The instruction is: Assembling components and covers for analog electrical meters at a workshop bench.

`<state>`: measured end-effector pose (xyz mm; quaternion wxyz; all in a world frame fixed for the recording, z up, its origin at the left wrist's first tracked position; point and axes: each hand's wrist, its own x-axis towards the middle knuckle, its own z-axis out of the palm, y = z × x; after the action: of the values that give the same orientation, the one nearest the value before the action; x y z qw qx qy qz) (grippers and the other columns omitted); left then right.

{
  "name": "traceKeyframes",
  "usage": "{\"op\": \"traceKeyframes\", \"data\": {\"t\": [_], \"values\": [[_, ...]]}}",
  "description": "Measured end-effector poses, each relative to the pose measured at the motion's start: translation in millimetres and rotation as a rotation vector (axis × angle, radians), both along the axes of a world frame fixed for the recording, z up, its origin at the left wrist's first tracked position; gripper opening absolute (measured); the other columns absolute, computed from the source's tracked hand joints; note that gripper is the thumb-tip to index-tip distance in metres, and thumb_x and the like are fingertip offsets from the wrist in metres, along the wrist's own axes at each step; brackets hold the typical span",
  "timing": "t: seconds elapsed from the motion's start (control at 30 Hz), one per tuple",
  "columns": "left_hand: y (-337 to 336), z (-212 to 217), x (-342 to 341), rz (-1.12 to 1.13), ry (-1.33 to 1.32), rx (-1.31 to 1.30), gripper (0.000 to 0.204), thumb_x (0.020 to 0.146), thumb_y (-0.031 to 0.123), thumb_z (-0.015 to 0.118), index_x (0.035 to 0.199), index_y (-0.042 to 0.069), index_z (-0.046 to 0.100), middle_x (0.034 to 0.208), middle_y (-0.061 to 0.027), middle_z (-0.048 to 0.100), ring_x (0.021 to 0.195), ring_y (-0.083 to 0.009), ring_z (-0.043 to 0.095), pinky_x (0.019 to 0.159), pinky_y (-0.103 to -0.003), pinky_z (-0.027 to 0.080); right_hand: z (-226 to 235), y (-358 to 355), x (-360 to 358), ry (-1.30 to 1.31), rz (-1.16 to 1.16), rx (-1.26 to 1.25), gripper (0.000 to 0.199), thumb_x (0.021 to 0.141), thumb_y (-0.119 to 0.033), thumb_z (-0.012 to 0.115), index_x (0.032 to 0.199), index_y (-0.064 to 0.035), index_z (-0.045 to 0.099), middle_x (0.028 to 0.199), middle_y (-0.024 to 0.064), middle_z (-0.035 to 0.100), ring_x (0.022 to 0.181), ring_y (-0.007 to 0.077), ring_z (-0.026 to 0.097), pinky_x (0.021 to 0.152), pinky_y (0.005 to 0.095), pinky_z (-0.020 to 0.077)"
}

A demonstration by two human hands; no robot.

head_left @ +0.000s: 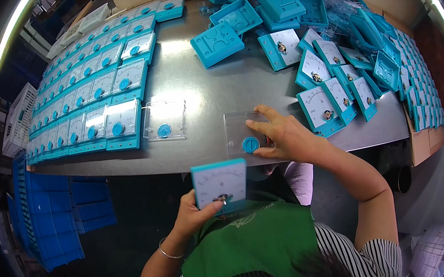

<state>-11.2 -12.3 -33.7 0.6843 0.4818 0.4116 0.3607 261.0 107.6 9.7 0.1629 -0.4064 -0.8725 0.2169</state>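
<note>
In my left hand (195, 215) is a teal panel meter (220, 184) with a white dial and a bare metal movement, held upright just off the table's front edge. My thumb presses near the movement, and no clear cover is on this meter. Over the table, my right hand (285, 134) has its thumb and fingers spread across a clear cover (236, 131) with a teal round knob (250, 145). The fingers touch the cover's right side and it lies on the table. Another clear cover (165, 120) with a teal knob lies farther left, next to the rows of meters.
Rows of covered teal meters (122, 119) fill the table's left side. Several uncovered meters (319, 108) stand at the right. Empty teal housings (217, 44) and clear parts pile up behind them. More meters (419, 80) stack at far right. Blue crates (51, 210) stand below left.
</note>
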Motion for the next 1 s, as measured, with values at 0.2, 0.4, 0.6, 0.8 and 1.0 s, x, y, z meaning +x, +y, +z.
{"op": "traceKeyframes", "data": {"t": [0.2, 0.4, 0.6, 0.8, 1.0], "values": [[8, 17, 4, 0.217, -0.333, -0.327, 0.050, 0.093, 0.032, 0.052, 0.128, -0.002, 0.040, 0.118, -0.0181, 0.056, 0.094, -0.0252, 0.063, 0.071, -0.037, 0.058, 42, -5, -10, 0.239, 0.001, -0.007, 0.058, 0.063, -0.018, 0.083, 0.115, -0.0042, 0.062, 0.119, 0.0200, 0.055, 0.067, 0.0168, 0.060, 0.063, 0.0280, 0.0509], [26, 24, 29, 0.056, -0.769, -0.506, 0.056, 0.100, 0.042, 0.018, 0.138, 0.003, 0.030, 0.128, -0.0182, 0.049, 0.105, -0.0311, 0.060, 0.075, -0.041, 0.059, 44, -18, -25, 0.217, 0.125, -0.218, 0.056, 0.064, -0.019, 0.083, 0.113, -0.0025, 0.063, 0.115, 0.0190, 0.057, 0.073, 0.0173, 0.059, 0.063, 0.0260, 0.0488], [25, 21, 35, 0.055, -0.804, -0.582, 0.057, 0.100, 0.044, 0.017, 0.136, 0.001, 0.029, 0.125, -0.0228, 0.050, 0.101, -0.0367, 0.061, 0.071, -0.043, 0.060, 44, -22, -21, 0.186, 0.097, -0.329, 0.053, 0.067, -0.019, 0.082, 0.113, -0.0027, 0.063, 0.110, 0.0144, 0.058, 0.071, 0.0158, 0.056, 0.063, 0.0250, 0.0478], [24, 25, 39, 0.100, -0.859, -0.661, 0.061, 0.099, 0.048, 0.017, 0.136, 0.001, 0.028, 0.124, -0.0235, 0.050, 0.098, -0.0391, 0.062, 0.070, -0.042, 0.061, 45, -18, -17, 0.194, 0.096, -0.438, 0.051, 0.067, -0.019, 0.082, 0.112, -0.0027, 0.064, 0.107, 0.0117, 0.058, 0.071, 0.0150, 0.054, 0.063, 0.0251, 0.0456], [18, 21, 45, 0.062, -0.892, -0.614, 0.065, 0.097, 0.052, 0.017, 0.137, 0.003, 0.029, 0.123, -0.0234, 0.051, 0.097, -0.0351, 0.063, 0.069, -0.037, 0.060, 36, -23, -12, 0.223, 0.140, -0.421, 0.050, 0.066, -0.019, 0.082, 0.111, -0.0053, 0.065, 0.110, 0.0143, 0.057, 0.080, 0.0177, 0.057, 0.067, 0.0278, 0.0471]]}}
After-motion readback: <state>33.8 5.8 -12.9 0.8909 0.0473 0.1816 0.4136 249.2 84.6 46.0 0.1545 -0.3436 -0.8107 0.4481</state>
